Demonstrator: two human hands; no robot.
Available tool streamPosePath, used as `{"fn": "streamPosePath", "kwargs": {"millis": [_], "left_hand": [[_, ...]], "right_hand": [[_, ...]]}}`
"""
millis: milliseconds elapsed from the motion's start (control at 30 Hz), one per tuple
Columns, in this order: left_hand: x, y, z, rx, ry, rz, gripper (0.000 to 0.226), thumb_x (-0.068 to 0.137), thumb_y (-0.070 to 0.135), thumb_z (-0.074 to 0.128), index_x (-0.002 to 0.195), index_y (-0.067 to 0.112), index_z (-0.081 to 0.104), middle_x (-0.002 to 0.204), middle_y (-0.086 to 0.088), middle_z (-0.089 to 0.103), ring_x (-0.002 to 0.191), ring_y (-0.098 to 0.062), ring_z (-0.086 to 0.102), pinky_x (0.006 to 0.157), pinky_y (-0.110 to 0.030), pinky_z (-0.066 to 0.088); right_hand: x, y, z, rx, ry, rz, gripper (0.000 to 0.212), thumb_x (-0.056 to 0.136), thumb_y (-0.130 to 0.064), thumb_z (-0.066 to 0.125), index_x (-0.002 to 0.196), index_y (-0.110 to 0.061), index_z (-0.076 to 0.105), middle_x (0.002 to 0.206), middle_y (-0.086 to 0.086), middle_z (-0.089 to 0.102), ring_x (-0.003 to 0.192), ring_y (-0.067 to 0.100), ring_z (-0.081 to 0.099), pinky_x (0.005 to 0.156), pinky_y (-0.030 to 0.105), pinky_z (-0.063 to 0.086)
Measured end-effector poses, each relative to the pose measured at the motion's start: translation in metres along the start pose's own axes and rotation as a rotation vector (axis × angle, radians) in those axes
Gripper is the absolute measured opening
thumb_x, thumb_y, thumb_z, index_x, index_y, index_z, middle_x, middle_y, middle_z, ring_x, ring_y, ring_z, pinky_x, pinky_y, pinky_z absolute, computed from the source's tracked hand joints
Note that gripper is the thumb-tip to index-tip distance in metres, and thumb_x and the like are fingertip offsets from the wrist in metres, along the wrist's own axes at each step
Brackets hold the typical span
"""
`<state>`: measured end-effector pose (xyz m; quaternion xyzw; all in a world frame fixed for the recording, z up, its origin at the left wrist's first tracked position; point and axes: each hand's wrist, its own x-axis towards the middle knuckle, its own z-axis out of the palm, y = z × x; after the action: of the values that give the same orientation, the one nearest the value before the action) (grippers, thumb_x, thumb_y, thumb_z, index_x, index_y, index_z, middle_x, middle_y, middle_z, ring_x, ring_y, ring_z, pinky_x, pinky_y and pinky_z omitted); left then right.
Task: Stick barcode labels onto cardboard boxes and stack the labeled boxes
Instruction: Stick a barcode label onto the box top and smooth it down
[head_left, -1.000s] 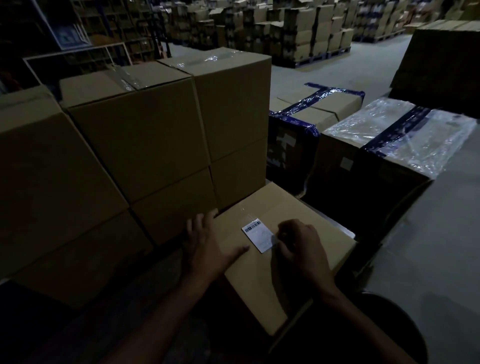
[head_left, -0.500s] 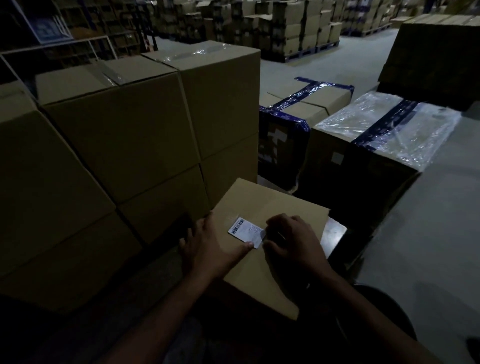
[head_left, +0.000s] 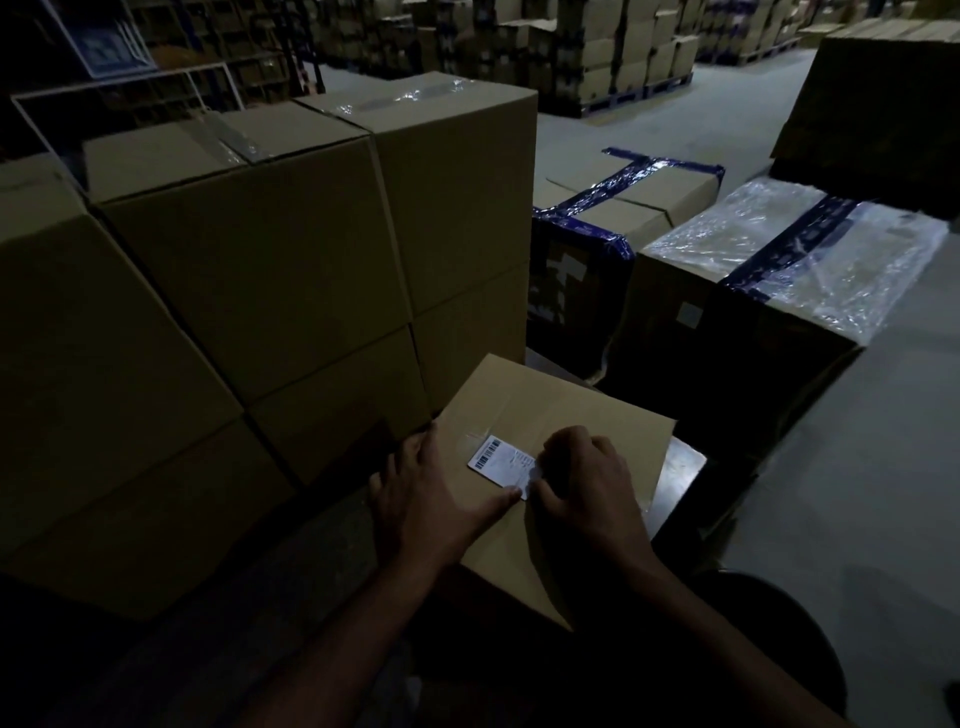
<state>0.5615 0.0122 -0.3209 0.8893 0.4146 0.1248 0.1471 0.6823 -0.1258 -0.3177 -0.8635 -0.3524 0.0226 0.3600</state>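
A small brown cardboard box (head_left: 566, 410) lies flat in front of me. On its top sits a white barcode label (head_left: 500, 460), barcode end to the left. My left hand (head_left: 431, 493) rests flat on the box's left edge, its thumb stretched to the label's lower right corner. My right hand (head_left: 587, 483) is curled over the label's right end, fingertips pinching or pressing that edge; the exact contact is hidden in the dim light.
Tall stacked brown boxes (head_left: 260, 270) stand to the left and behind. A box with blue tape (head_left: 623, 208) and a plastic-wrapped box (head_left: 789, 260) sit to the right. Grey floor (head_left: 857, 467) lies at the right, pallets of boxes (head_left: 623, 52) far back.
The label lies flatter on the box than a second ago. Both hands stay at it, the right hand still working its right end.
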Motion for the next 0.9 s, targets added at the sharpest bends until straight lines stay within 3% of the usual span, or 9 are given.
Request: {"fn": "streamPosePath", "kwargs": {"millis": [100, 233, 300, 400, 633, 900], "left_hand": [[0.001, -0.001, 0.001, 0.001, 0.015, 0.0, 0.132, 0.043, 0.105, 0.033, 0.151, 0.029, 0.026, 0.15, 0.002, 0.039, 0.135, -0.02, 0.039, 0.109, -0.043, 0.026], [0.002, 0.0, 0.001, 0.016, 0.006, 0.0, 0.138, 0.039, 0.109, 0.026, 0.151, 0.027, 0.027, 0.151, 0.002, 0.037, 0.135, -0.02, 0.038, 0.11, -0.043, 0.026], [0.001, 0.0, 0.001, 0.009, 0.01, -0.001, 0.14, 0.038, 0.11, 0.022, 0.15, 0.027, 0.029, 0.151, 0.002, 0.038, 0.135, -0.021, 0.039, 0.11, -0.043, 0.027], [0.0, -0.001, 0.002, 0.008, 0.012, 0.006, 0.133, 0.044, 0.108, 0.034, 0.15, 0.027, 0.03, 0.151, 0.002, 0.039, 0.134, -0.02, 0.04, 0.108, -0.043, 0.029], [0.0, 0.0, 0.002, 0.009, 0.015, 0.016, 0.134, 0.044, 0.107, 0.031, 0.152, 0.028, 0.027, 0.151, 0.002, 0.038, 0.135, -0.02, 0.039, 0.109, -0.042, 0.029], [-0.001, 0.001, 0.002, 0.003, 0.023, 0.02, 0.131, 0.045, 0.104, 0.031, 0.152, 0.027, 0.028, 0.152, 0.002, 0.038, 0.136, -0.02, 0.038, 0.109, -0.043, 0.028]], "right_hand": [[0.004, 0.002, -0.002, 0.041, -0.041, 0.043, 0.033, 0.077, -0.026, 0.073, 0.093, -0.031, 0.045, 0.093, -0.008, 0.054, 0.09, 0.011, 0.043, 0.075, 0.029, 0.03], [0.014, 0.005, -0.004, 0.138, -0.08, 0.12, 0.039, 0.074, -0.023, 0.079, 0.091, -0.034, 0.046, 0.094, -0.007, 0.06, 0.096, 0.017, 0.056, 0.083, 0.036, 0.047], [0.011, 0.003, 0.0, 0.133, -0.056, 0.136, 0.04, 0.075, -0.025, 0.079, 0.099, -0.031, 0.047, 0.099, -0.006, 0.06, 0.1, 0.018, 0.054, 0.082, 0.033, 0.045], [-0.005, -0.004, 0.008, 0.061, 0.048, 0.094, 0.044, 0.076, -0.025, 0.072, 0.111, -0.026, 0.045, 0.106, -0.006, 0.056, 0.102, 0.013, 0.045, 0.082, 0.028, 0.037], [-0.002, -0.007, 0.006, 0.053, 0.05, 0.049, 0.037, 0.079, -0.022, 0.072, 0.096, -0.031, 0.041, 0.09, -0.015, 0.048, 0.091, 0.008, 0.042, 0.074, 0.024, 0.031], [-0.006, -0.007, 0.007, 0.09, 0.127, 0.056, 0.037, 0.078, -0.016, 0.07, 0.102, -0.029, 0.045, 0.096, -0.011, 0.047, 0.099, 0.014, 0.051, 0.084, 0.03, 0.046]]}}
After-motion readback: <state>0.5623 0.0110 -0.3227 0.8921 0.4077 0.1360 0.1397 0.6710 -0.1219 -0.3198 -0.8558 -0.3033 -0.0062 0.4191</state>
